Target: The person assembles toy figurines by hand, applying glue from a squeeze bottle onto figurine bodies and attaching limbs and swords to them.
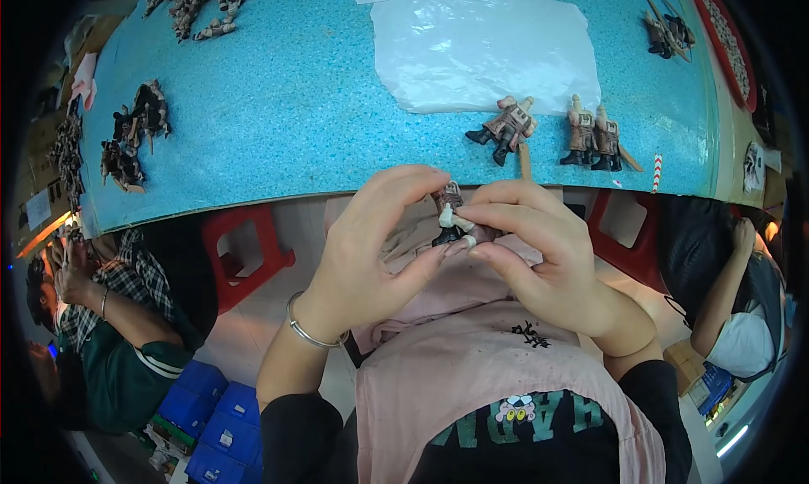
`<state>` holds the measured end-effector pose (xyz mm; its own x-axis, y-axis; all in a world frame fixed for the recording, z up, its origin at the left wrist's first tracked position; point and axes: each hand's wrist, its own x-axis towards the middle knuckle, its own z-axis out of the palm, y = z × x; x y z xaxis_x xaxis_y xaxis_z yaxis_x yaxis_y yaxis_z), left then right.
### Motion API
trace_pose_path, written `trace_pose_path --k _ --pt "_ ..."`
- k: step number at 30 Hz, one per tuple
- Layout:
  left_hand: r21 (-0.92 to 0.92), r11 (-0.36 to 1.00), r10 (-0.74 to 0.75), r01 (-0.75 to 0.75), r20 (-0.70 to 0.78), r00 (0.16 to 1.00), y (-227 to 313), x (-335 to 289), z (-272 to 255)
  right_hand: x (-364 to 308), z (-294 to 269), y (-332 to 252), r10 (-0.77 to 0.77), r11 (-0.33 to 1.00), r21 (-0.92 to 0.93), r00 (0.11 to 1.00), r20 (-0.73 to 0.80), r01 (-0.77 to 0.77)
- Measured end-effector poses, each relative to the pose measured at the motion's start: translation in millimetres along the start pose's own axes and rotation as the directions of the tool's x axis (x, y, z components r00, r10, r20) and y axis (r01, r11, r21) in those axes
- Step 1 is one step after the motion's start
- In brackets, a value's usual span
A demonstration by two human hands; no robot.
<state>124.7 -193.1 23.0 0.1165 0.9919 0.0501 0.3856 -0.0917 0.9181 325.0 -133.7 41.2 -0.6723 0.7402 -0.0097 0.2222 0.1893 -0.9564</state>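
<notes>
In front of my apron, just off the table's near edge, I hold a small toy figure [449, 196] with a brown body and black boots between both hands. My left hand [358, 244] pinches it by thumb and fingertips from the left. My right hand [543, 252] closes on it from the other side, its fingertips at a pale, whitish part; whether that is a separate piece I cannot tell. Fingers cover much of the figure. Beyond my hands, a similar brown figure [508, 128] lies tilted on the blue table [278, 121], with two more figures [580, 134] side by side to its right.
A white plastic sheet [480, 50] lies mid-table. More figures [139, 117] lie at left, a heap of figure parts [198, 3] far left, and dark figures [668, 33] far right beside a red tray [720, 37]. Red stools [249, 252] and seated people flank me.
</notes>
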Motion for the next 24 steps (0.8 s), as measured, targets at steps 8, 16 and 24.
trace_pose_path --k 8,16,24 --pt "0.015 0.999 0.053 -0.052 -0.027 0.998 0.8 3.9 -3.8 11.5 4.0 2.4 -0.046 0.995 -0.091 0.999 0.007 0.046" --pt "0.040 0.997 0.065 -0.062 -0.051 0.997 2.1 -3.1 -8.1 16.3 9.8 -6.1 -0.055 0.991 -0.122 0.997 -0.053 0.048" --pt "-0.236 0.968 0.078 -0.088 -0.049 0.996 -14.7 2.6 -4.8 8.9 9.6 -6.7 0.031 0.998 -0.048 0.995 -0.099 -0.036"
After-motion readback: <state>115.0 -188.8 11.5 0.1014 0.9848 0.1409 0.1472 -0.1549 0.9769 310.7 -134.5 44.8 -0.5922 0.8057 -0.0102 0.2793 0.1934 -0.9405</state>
